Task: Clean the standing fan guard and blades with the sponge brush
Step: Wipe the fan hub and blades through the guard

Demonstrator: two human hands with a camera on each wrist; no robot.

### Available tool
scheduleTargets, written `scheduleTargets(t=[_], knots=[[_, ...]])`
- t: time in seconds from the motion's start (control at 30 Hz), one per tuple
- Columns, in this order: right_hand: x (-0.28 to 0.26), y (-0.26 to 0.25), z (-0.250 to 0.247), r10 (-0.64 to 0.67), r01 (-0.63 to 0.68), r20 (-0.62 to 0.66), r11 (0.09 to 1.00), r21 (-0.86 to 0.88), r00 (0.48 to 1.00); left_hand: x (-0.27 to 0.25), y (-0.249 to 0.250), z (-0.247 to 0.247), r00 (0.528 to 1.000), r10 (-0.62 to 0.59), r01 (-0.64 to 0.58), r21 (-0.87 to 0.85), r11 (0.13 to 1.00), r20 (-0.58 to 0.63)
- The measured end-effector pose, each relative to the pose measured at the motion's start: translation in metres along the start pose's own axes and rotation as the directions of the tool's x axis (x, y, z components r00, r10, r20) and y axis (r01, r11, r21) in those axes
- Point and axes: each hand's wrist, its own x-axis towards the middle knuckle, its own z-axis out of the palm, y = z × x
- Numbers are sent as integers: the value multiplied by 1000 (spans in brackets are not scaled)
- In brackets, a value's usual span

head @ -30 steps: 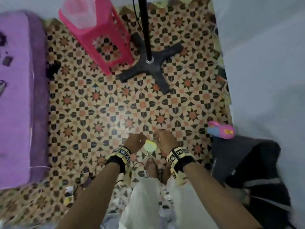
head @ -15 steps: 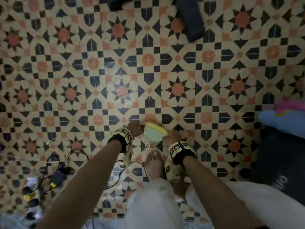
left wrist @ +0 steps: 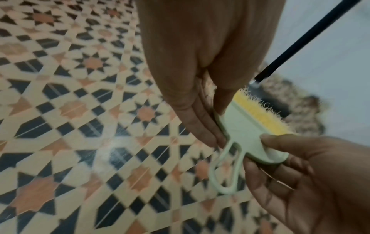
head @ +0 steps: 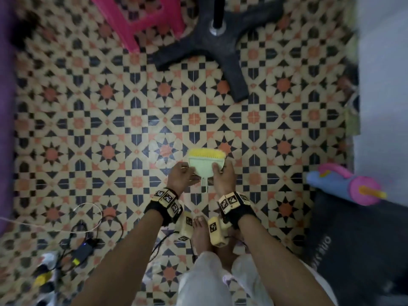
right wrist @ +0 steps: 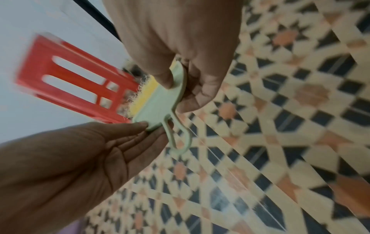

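The sponge brush (head: pixel 206 164) is a pale green plastic paddle with a yellow sponge edge and a loop handle. I hold it level above the tiled floor, sponge edge pointing away from me. My left hand (head: pixel 187 173) pinches its left side, thumb on top and fingers beneath (right wrist: pixel 148 128). At the other side my right hand (head: pixel 218 171) pinches the right corner (left wrist: pixel 264 148). Both wrist views show the brush (left wrist: pixel 246 126) (right wrist: pixel 154 104) between the two hands. Of the fan I see only the black cross base (head: pixel 220 49) and the pole (left wrist: pixel 300 41). Guard and blades are out of view.
A pink plastic stool (head: pixel 141 16) stands left of the fan base. Cables and a charger (head: pixel 84 248) lie on the floor at lower left. A blue and pink toy (head: pixel 344 186) and a dark bag (head: pixel 353 250) sit at the right, by the white wall (head: pixel 384 62).
Both hands have lifted the brush higher off the floor, flat side up. The head view has tilted forward again, so the fan base and stool are back in frame.
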Motion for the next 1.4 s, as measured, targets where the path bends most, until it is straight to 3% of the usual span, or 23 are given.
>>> scheduleTargets(t=[0.17, 0.3, 0.4, 0.47, 0.53, 0.67, 0.73, 0.8, 0.83, 0.87, 0.9, 0.93, 0.97, 1.0, 1.03, 1.07, 1.17, 1.23, 1.3, 1.4], knots=[[-109, -168, -91, -280, 280, -15, 954, 109, 960, -154, 161, -11, 986, 144, -128, -175, 976, 79], [-210, -289, -169, -546, 540, 2, 828, 149, 837, -283, 284, -22, 942, 310, -266, -275, 924, 130], [-274, -365, -220, -747, 746, -27, 665, -18, 665, -366, 367, -31, 887, 443, -392, -297, 871, 128], [-306, -410, -245, -875, 846, -63, 481, -232, 480, -414, 415, -33, 835, 537, -498, -251, 830, 119], [-333, -451, -267, -949, 859, -74, 308, -409, 305, -454, 456, -31, 764, 635, -605, -213, 767, 117], [-368, -520, -303, -988, 778, -112, 153, -609, 107, -511, 523, -32, 677, 721, -682, -242, 690, 145], [-384, -547, -314, -994, 738, -109, 77, -671, 4, -536, 555, -31, 614, 769, -727, -251, 639, 177], [-398, -571, -319, -993, 718, -97, 19, -696, -67, -561, 588, -31, 540, 810, -788, -202, 582, 228], [-405, -581, -322, -988, 739, -130, 29, -673, -80, -572, 605, -32, 471, 840, -849, -122, 515, 269], [-411, -590, -324, -978, 782, -202, 82, -617, -57, -582, 621, -33, 368, 879, -923, 6, 385, 302], [-415, -598, -326, -953, 831, -303, 163, -532, -8, -588, 640, -36, 216, 928, -971, 164, 172, 305], [-417, -605, -328, -914, 876, -402, 231, -424, 46, -592, 658, -39, 16, 958, -939, 334, -84, 287], [-417, -610, -329, -871, 916, -483, 263, -303, 90, -595, 678, -42, -195, 938, -806, 499, -320, 286], [-417, -616, -330, -828, 943, -548, 266, -200, 117, -600, 696, -46, -362, 876, -618, 622, -481, 319], [-417, -622, -329, -786, 957, -608, 249, -148, 110, -604, 715, -49, -461, 808, -450, 688, -569, 367], [-415, -629, -328, -745, 961, -664, 227, -156, 69, -608, 732, -52, -496, 767, -334, 726, -602, 407], [-411, -654, -322, -637, 958, -766, 153, -240, -90, -605, 772, -57, -434, 771, -194, 788, -584, 465], [-404, -672, -319, -567, 959, -814, 142, -247, -125, -600, 788, -58, -430, 763, -140, 800, -584, 482], [-398, -690, -319, -529, 968, -844, 153, -198, -89, -598, 804, -54, -455, 757, -126, 807, -577, 470], [-386, -715, -320, -611, 969, -790, 222, -108, 52, -595, 829, -48, -478, 756, -122, 818, -562, 448]])
